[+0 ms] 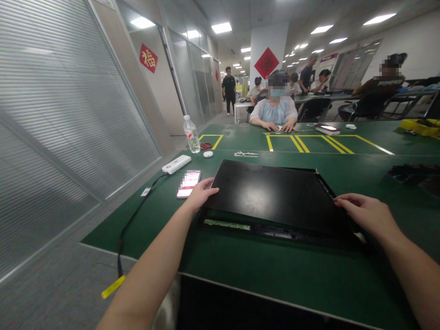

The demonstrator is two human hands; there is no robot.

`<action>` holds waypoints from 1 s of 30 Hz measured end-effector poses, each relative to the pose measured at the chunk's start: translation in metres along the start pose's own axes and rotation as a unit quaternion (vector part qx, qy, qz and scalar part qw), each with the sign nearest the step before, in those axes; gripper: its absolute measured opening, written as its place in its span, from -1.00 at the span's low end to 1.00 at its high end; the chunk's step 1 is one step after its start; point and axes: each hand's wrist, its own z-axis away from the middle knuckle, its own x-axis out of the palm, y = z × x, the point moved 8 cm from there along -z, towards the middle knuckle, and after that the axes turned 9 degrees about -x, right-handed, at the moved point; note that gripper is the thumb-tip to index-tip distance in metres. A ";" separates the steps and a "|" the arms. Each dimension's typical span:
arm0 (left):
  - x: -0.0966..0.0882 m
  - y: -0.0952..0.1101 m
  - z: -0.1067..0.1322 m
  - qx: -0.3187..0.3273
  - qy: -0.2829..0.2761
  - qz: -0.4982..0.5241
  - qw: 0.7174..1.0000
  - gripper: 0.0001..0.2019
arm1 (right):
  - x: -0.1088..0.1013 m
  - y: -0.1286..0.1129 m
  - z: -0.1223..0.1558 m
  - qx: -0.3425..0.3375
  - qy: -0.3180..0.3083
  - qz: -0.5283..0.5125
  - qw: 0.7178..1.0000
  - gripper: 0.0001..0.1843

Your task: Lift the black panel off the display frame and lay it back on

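Observation:
A flat black screen panel (pixel 264 192) lies tilted over a black frame (pixel 295 233) on the green table, its left side raised. My left hand (pixel 202 192) grips the panel's left edge, thumb on top and fingers behind. At the right edge, my right hand (pixel 366 211) pinches the panel's side with thumb and forefinger close together. Below the panel's near edge, a narrow green circuit board (pixel 227 224) shows along the frame. The frame's far right corner sticks out past the panel; the rest of it is hidden underneath.
Left of the panel lie a phone (pixel 189 184), a white power bank (pixel 176 164) with a black strap, and a white case (pixel 208 154). A water bottle (pixel 191 134) stands behind them. Across the table sits a masked person (pixel 274 110). Dark items (pixel 415 178) lie at right.

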 end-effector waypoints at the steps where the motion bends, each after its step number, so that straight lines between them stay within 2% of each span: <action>1: 0.000 0.000 0.000 -0.001 -0.002 -0.005 1.000 -0.41 | 0.001 0.002 -0.001 0.002 0.001 -0.001 1.000 -0.62; 4: -0.002 0.000 -0.001 0.011 0.004 -0.042 0.999 -0.39 | 0.003 0.006 -0.004 -0.004 0.007 -0.002 1.000 -0.62; 9: -0.018 -0.001 -0.007 0.049 0.085 -0.150 0.984 -0.41 | 0.002 0.003 -0.003 -0.011 0.015 -0.008 1.000 -0.61; 12: -0.017 -0.006 -0.014 0.065 0.072 -0.203 0.974 -0.38 | 0.002 0.002 -0.001 -0.010 0.013 -0.018 1.000 -0.61; 19: -0.013 -0.008 -0.018 0.099 0.066 -0.379 0.918 -0.46 | 0.001 -0.003 0.002 -0.005 -0.003 -0.023 1.000 -0.61; 24: -0.011 -0.006 -0.018 0.097 0.070 -0.418 0.900 -0.47 | -0.001 -0.007 0.004 -0.011 0.000 -0.031 0.999 -0.63; 30: -0.012 -0.007 -0.019 0.104 0.072 -0.428 0.895 -0.53 | 0.005 0.002 0.000 0.000 -0.004 -0.066 0.998 -0.62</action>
